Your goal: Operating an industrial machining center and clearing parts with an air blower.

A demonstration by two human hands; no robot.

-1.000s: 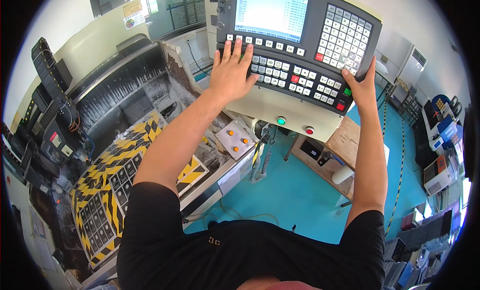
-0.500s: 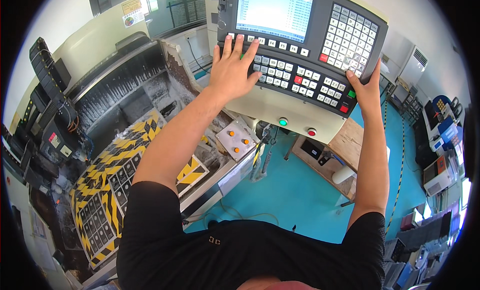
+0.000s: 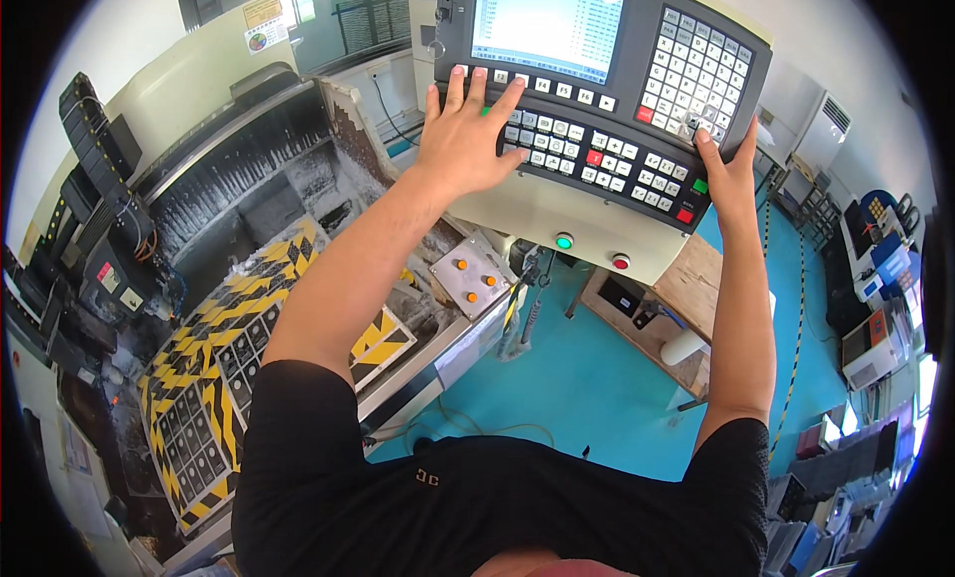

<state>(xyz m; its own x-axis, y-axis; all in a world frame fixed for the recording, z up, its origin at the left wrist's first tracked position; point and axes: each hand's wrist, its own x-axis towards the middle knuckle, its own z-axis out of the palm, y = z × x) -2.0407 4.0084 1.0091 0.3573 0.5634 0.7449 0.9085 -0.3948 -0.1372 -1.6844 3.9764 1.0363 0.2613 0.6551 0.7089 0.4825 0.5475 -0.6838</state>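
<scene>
At the far left, a black cable chain (image 3: pixel 96 139) is seen above a machine head (image 3: pixel 121 287). To the right of these, a bed (image 3: pixel 214 403) is covered in yellow-and-black stripes, with dark blocks (image 3: pixel 186 453) set in rows on it; whitish residue is scattered along its back edge. The left hand (image 3: pixel 460 147) is spread wide, palm down, over the left part of the panel (image 3: pixel 635 50), its fingertips laid along the key row (image 3: pixel 563 91) under the lit screen (image 3: pixel 545 30); nothing is grasped by it. Whether any key is pressed cannot be told. Below this hand, a metal button box (image 3: pixel 450 282) with three orange buttons is mounted on the machine's edge. The panel is placed at the top centre, in front of the person. On its pale lower face, a green button (image 3: pixel 565 241) and a red button (image 3: pixel 621 263) are fitted. Farther right, the keypad's (image 3: pixel 696 70) lower corner is met by the thumb of the right hand (image 3: pixel 731 179). The forefinger is set at the panel's right edge, the other fingers are hidden, and whether the edge is gripped cannot be told. Beneath, a wooden stand (image 3: pixel 684 284) is seen.
</scene>
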